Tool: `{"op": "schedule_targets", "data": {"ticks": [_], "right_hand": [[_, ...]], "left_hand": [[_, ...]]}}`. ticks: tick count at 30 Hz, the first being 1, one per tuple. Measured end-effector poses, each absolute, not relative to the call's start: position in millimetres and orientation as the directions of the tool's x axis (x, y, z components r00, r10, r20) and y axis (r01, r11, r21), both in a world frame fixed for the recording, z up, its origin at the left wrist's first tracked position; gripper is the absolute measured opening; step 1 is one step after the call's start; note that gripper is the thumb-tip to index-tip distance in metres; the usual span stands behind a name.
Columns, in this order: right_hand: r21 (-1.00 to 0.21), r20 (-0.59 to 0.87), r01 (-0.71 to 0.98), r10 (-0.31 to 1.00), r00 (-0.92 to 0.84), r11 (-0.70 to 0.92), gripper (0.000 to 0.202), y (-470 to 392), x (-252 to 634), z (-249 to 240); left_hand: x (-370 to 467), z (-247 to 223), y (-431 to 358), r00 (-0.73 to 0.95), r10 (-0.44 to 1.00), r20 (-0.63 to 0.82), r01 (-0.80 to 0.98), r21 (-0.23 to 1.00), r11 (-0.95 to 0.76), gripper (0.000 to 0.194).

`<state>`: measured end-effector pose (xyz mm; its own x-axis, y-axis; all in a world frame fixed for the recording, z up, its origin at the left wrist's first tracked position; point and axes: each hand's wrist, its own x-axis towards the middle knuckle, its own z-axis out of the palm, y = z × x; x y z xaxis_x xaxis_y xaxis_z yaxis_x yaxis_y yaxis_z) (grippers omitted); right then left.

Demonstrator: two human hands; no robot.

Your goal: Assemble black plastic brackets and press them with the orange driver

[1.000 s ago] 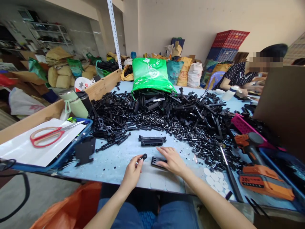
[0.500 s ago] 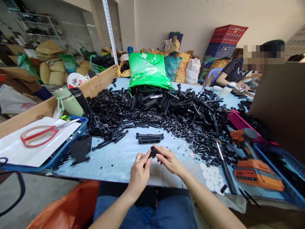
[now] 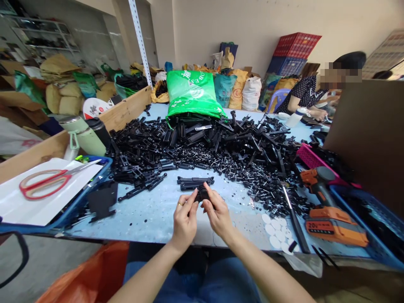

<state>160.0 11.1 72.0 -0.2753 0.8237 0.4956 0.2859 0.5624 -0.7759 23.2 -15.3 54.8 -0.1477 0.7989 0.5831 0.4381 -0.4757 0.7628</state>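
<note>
Black part (image 3: pixel 202 194): between left hand (image 3: pixel 184 215) and right hand (image 3: pixel 219 211), toward tabletop (image 3: pixel 132 213) near edge.
Long axis: unclear.
Fingers: both pinching it.

At left, red-handled scissors (image 3: pixel 68 172) lie on a white sheet (image 3: pixel 38 210) that covers part of a blue tray (image 3: pixel 106 162). Behind it, a pale green flask (image 3: pixel 90 141) stands beside a black cup (image 3: pixel 100 130). Farther back, a yellow sack (image 3: pixel 239 90) and a white sack (image 3: pixel 251 93) sit side by side; to their right, a red crate (image 3: pixel 296 45) rests above a blue crate (image 3: pixel 285 65).
</note>
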Motion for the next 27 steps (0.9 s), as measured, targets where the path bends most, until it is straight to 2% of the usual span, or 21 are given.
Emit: {"op": "schedule_targets", "data": {"ticks": [2, 6, 10, 17, 22, 27], "right_hand": [[-0.76, 0.532, 0.294, 0.815, -0.231, 0.579, 0.047, 8.8, 154.0, 72.9], [-0.704, 0.573, 0.306, 0.767, -0.288, 0.64, 0.049, 5.2, 146.8, 69.2], [-0.687, 0.61, 0.302, 0.751, -0.255, 0.661, 0.05, 1.1, 143.8, 70.9], [-0.62, 0.67, 0.355, 0.708, -0.225, 0.7, 0.053, -4.0, 144.0, 82.2], [-0.627, 0.668, 0.331, 0.705, -0.239, 0.706, 0.054, 1.4, 140.1, 80.8], [-0.618, 0.673, 0.348, 0.703, -0.231, 0.705, 0.055, 5.4, 142.6, 82.6]], "left_hand": [[26.8, 60.7, -12.7, -0.224, 0.767, 0.601, 0.44, 0.765, -0.47, 0.038], [31.0, 64.4, -9.1, -0.123, 0.764, 0.633, 0.438, 0.726, -0.531, 0.037], [31.6, 62.0, -11.2, -0.254, 0.716, 0.65, 0.431, 0.739, -0.518, 0.039], [15.7, 83.3, -4.8, -0.024, 0.708, 0.706, 0.376, 0.663, -0.648, 0.037], [9.0, 88.3, 1.0, -0.043, 0.721, 0.692, 0.417, 0.668, -0.616, 0.034], [1.0, 95.1, 7.8, 0.061, 0.737, 0.673, 0.371, 0.67, -0.643, 0.033]]}}
